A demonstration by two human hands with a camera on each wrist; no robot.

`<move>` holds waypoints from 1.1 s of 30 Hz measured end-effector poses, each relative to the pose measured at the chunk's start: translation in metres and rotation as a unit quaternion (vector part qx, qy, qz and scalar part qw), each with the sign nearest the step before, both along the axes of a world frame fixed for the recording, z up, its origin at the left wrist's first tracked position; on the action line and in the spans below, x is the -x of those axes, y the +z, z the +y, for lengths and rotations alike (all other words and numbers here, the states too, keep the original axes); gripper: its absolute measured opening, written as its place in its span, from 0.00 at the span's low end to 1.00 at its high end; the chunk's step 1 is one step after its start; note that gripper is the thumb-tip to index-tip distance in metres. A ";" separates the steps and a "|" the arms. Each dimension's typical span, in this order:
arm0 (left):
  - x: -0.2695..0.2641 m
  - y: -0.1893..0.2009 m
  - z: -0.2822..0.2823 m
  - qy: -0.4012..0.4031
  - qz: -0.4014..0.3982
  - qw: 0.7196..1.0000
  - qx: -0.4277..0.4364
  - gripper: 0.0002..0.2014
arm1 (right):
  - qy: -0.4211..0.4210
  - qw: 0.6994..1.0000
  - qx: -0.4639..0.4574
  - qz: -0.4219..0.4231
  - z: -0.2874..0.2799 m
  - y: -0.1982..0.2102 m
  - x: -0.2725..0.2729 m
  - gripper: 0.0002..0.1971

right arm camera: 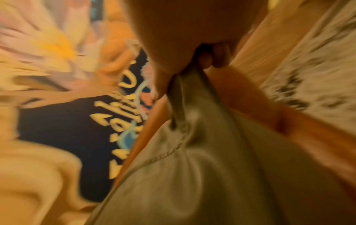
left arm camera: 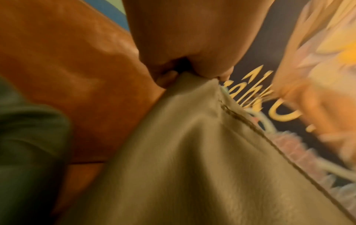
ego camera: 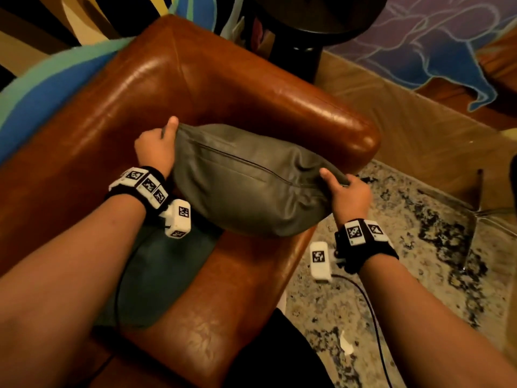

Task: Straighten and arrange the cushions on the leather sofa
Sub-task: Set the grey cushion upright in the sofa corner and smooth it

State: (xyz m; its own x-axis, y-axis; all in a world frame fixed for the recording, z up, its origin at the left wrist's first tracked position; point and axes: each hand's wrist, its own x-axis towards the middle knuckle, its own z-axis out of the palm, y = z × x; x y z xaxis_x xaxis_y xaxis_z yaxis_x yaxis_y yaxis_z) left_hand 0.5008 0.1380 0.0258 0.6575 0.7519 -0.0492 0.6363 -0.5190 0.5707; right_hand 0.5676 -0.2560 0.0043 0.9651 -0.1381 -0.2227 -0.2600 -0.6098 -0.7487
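You hold the grey cushion (ego camera: 246,180) up over the brown leather sofa (ego camera: 212,79), one corner in each hand. Your left hand (ego camera: 156,148) pinches the far-left corner, thumb up along the top edge; the left wrist view shows the fingertips (left arm camera: 167,77) closed on the bunched corner tip of the cushion (left arm camera: 192,152). Your right hand (ego camera: 348,194) pinches the near-right corner, thumb on top; in the right wrist view the fingers (right arm camera: 206,60) clamp the corner fabric of the cushion (right arm camera: 202,167). Both wrist views are motion-blurred.

The cushion hangs between your hands with its seam running corner to corner, its belly sagging over the seat. Whether it touches the seat, you cannot tell. Its right end sits level with the sofa's armrest (ego camera: 321,107), just beside the rounded edge.

A dark teal cushion (ego camera: 156,275) lies flat on the seat under your left forearm, its near edge by the seat front.

Right of the armrest: wood floor, then a speckled rug (ego camera: 419,247). A dark round side table (ego camera: 316,21) stands behind the sofa corner.
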 end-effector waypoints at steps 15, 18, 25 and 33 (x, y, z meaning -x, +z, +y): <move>0.015 -0.011 0.024 -0.005 -0.024 1.000 -0.001 0.24 | -0.030 0.998 0.047 0.035 0.002 0.017 0.003 0.31; 0.007 0.008 -0.001 -0.008 -0.048 0.999 -0.007 0.25 | -0.011 1.000 -0.005 0.007 0.027 0.032 0.001 0.30; 0.012 0.092 -0.137 -0.387 0.036 0.921 0.026 0.33 | 0.157 0.978 -0.109 -0.079 0.150 0.139 0.018 0.25; -0.007 0.097 -0.033 0.043 -0.194 0.962 0.185 0.29 | -0.093 0.993 0.043 0.059 0.064 0.084 0.001 0.16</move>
